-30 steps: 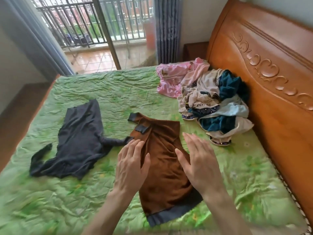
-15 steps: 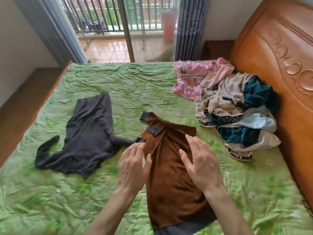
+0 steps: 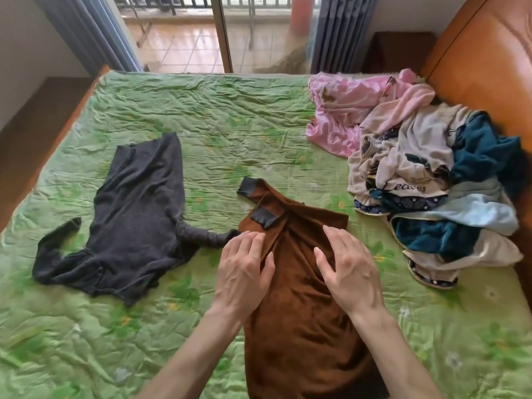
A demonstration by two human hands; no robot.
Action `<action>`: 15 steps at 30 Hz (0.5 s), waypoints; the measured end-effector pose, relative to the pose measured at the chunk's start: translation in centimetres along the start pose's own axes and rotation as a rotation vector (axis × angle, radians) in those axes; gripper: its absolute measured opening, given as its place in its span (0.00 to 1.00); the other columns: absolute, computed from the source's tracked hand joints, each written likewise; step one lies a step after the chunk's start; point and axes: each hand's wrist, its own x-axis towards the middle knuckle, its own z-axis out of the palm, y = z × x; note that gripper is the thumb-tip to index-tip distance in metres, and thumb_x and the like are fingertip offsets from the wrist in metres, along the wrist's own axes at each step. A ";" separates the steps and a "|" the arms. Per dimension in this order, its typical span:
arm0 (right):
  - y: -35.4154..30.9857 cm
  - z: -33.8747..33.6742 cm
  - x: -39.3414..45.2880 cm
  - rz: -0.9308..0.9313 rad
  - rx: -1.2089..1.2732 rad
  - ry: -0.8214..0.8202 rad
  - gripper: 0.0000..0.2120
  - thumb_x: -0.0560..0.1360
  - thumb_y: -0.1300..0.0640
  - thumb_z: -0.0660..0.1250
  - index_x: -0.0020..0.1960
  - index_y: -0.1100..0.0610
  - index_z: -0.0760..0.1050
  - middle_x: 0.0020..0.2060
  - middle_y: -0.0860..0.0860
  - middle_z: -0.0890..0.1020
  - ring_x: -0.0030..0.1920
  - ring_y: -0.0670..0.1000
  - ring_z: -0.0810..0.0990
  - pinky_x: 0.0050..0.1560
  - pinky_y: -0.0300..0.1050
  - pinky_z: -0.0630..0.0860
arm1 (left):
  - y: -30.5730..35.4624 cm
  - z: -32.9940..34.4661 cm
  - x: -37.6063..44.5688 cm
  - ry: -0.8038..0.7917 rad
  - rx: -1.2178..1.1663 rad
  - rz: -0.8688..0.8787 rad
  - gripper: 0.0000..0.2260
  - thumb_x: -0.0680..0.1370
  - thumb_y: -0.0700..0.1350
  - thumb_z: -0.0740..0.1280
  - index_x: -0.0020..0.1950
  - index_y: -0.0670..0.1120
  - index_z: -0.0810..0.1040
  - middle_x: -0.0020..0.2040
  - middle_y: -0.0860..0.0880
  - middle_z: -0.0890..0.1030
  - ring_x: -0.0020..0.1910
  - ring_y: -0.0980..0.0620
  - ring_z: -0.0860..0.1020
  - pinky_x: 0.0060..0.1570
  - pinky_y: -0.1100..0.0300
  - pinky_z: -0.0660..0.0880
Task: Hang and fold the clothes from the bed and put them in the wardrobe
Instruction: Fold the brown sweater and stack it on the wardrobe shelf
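Observation:
A brown top [image 3: 299, 326] with dark ribbed cuffs lies lengthwise on the green bedspread [image 3: 218, 131], its sleeves folded in over the chest. My left hand [image 3: 241, 272] rests flat on the garment's left edge, fingers together, thumb against the cloth. My right hand [image 3: 348, 266] lies palm down on its right side, fingers slightly spread. Neither hand grips the fabric. A dark grey long-sleeved top [image 3: 132, 220] lies spread out to the left, one sleeve reaching toward my left hand. A pile of unfolded clothes [image 3: 426, 180], pink, beige, teal and pale blue, sits at the right by the headboard.
The carved wooden headboard [image 3: 489, 70] runs along the right. A dark bedside table [image 3: 400, 50] stands in the far corner. Beyond the bed's far edge are grey curtains [image 3: 336, 33] and a glass balcony door [image 3: 218, 30]. Wooden floor [image 3: 31, 110] shows at the left.
The view has tilted down and closer to the bed. Both hands have slid a little up the brown top, staying flat on it.

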 end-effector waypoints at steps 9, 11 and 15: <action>4.0 10.5 8.5 -0.093 -0.120 -0.064 0.25 0.80 0.49 0.71 0.73 0.60 0.76 0.66 0.57 0.81 0.69 0.59 0.78 0.70 0.57 0.75 | -4.0 10.3 6.3 -0.085 -0.011 -0.072 0.19 0.81 0.49 0.67 0.68 0.41 0.79 0.63 0.44 0.82 0.66 0.44 0.78 0.69 0.47 0.73; 5.5 13.6 10.5 -0.136 -0.187 -0.066 0.26 0.79 0.49 0.71 0.72 0.61 0.76 0.67 0.59 0.81 0.69 0.60 0.78 0.71 0.58 0.74 | -5.5 13.4 7.7 -0.084 -0.011 -0.085 0.18 0.80 0.48 0.69 0.67 0.40 0.80 0.63 0.43 0.83 0.66 0.43 0.79 0.69 0.46 0.74; 8.6 19.6 14.3 -0.195 -0.262 -0.093 0.27 0.78 0.49 0.73 0.72 0.62 0.76 0.67 0.60 0.80 0.70 0.61 0.77 0.71 0.59 0.73 | -8.7 19.4 10.0 -0.061 -0.027 -0.108 0.19 0.79 0.48 0.69 0.67 0.40 0.80 0.62 0.43 0.83 0.65 0.42 0.79 0.68 0.47 0.75</action>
